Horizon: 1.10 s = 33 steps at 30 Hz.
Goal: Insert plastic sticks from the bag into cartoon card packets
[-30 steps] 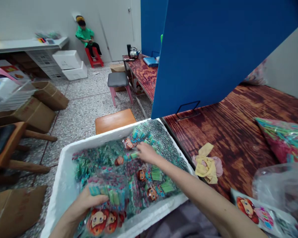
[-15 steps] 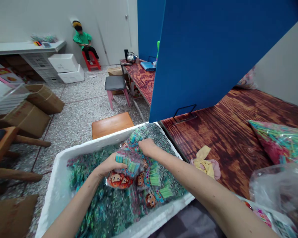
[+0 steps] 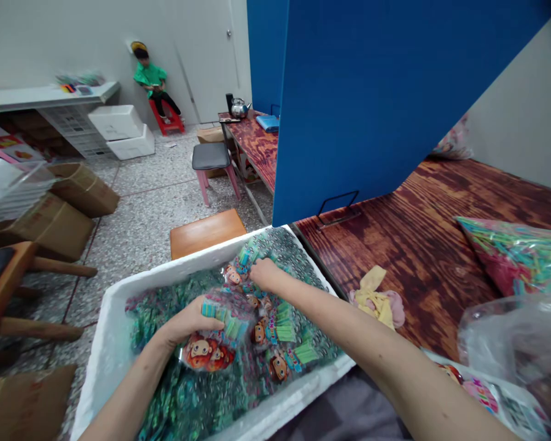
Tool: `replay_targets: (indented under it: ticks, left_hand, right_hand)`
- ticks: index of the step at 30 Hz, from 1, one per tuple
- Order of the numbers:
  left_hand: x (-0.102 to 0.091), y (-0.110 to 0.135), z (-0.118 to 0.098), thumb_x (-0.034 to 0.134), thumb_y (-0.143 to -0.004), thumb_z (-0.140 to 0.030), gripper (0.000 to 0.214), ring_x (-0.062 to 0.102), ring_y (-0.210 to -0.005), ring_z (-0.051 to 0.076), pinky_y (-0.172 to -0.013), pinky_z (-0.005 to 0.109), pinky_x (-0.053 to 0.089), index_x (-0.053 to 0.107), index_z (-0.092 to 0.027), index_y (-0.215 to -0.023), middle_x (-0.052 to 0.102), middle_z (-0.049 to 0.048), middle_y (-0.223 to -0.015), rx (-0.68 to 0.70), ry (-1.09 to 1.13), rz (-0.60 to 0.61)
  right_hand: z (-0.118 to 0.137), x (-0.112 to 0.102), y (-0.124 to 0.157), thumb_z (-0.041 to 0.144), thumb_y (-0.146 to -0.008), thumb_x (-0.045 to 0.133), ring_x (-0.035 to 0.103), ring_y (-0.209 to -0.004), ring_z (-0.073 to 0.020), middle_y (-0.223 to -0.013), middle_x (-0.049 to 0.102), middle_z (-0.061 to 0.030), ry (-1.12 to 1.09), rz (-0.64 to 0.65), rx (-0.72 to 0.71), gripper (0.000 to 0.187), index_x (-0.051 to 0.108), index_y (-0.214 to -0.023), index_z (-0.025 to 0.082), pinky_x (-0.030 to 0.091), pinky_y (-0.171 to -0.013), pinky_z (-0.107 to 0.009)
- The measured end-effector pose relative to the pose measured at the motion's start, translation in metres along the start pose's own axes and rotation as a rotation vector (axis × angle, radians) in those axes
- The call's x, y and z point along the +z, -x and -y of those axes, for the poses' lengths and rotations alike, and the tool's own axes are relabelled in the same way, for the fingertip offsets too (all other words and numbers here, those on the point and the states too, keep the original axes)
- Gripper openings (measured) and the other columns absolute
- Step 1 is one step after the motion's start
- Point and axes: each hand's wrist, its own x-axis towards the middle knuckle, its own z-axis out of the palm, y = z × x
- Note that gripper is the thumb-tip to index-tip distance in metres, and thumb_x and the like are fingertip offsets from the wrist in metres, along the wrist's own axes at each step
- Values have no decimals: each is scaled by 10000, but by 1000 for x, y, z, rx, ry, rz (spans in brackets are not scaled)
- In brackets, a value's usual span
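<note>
A white foam box [image 3: 92,361] in front of me is full of small clear packets with blue, green and pink contents. My left hand [image 3: 195,318] grips a few printed plastic packets [image 3: 209,353] with cartoon faces and green and blue sticks, held over the box. Deeper toward the far side, my right hand [image 3: 265,274] has its fingers closed at another printed packet [image 3: 239,272]; the fingertips are partly hidden. More printed packets [image 3: 279,366] lie fanned out on the layer at the right of the box.
A blue divider panel [image 3: 371,92] stands on the wood-grain table [image 3: 413,220] at right, with a knotted cloth [image 3: 375,300] and a bag of coloured sticks [image 3: 523,254]. A wooden stool [image 3: 206,233] stands beyond the box. Cardboard boxes [image 3: 50,223] are at left; a person [image 3: 151,76] sits by the wall.
My left hand has moved left and slightly nearer with its packets, away from the right hand. The right hand has shifted slightly left, and the printed packet under it shows more.
</note>
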Motion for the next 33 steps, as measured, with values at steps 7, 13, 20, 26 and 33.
replay_targets:
  ticks: [7, 13, 20, 26, 33]
  left_hand:
    - [7, 3, -11, 869, -561, -283, 639, 700, -936, 277, -882, 384, 550, 684, -189, -1165, 767, 62, -983, 24, 17, 62]
    - [6, 6, -20, 865, -566, -268, 661, 693, -988, 288, -913, 394, 541, 676, -214, -1197, 761, 58, -1043, 26, -3, 76]
    - [0, -11, -34, 860, -570, -256, 653, 678, -1030, 307, -948, 417, 526, 683, -206, -1197, 745, 63, -1121, 50, -48, 92]
    - [4, -49, -53, 837, -604, -257, 671, 670, -1043, 289, -970, 419, 510, 644, -204, -1244, 741, 54, -1126, 132, -136, 170]
    - [30, -113, -62, 822, -625, -318, 572, 681, -947, 258, -891, 386, 539, 674, -158, -1154, 745, 73, -1081, 295, -287, 244]
  right_hand:
    - [0, 1, 8, 172, -858, 606, 536, -1134, -294, -1120, 722, -157, 15, -58, 27, 188, 762, -962, 153, 386, -953, -418]
    - [-3, -22, 8, 133, -771, 671, 554, -1109, -318, -995, 748, -160, -92, -51, 83, 116, 759, -843, 156, 385, -940, -427]
    - [-44, -46, 12, 78, -748, 601, 625, -777, -174, -837, 733, -33, -369, -105, 191, 167, 711, -815, 184, 381, -627, -236]
    - [-55, -14, 20, 24, -728, 551, 618, -756, -171, -848, 724, -47, -529, -200, 389, 218, 680, -846, 156, 362, -597, -233]
    - [-69, -7, 23, 14, -721, 543, 633, -877, -183, -947, 720, -38, -627, -315, 493, 304, 655, -953, 178, 413, -691, -228]
